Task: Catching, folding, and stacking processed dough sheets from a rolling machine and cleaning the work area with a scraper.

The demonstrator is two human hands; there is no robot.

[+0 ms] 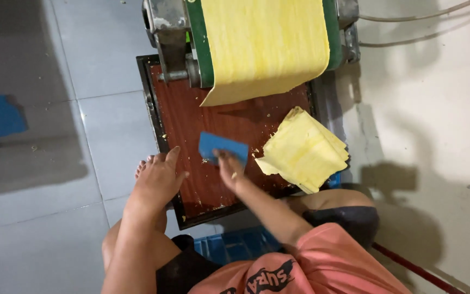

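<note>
Crate (229, 245): one, blue, under the person, nearest the camera.
Left hand (159, 182): one, fingers loosely together, resting on the board's left edge, holding nothing.
Right hand (229, 169): one, fingertips pinching the scraper's lower edge.
Scraper (222, 147): one, blue, flat on the board near its middle.
Board (186, 120): one, reddish-brown, dark rim, crumbs scattered.
Stack (303, 152): one pile of yellow squares at the board's right edge; count unclear.
Sheet (265, 46): one, yellow, hanging off the machine's belt.
Machine (167, 27): one, at the far end.
</note>
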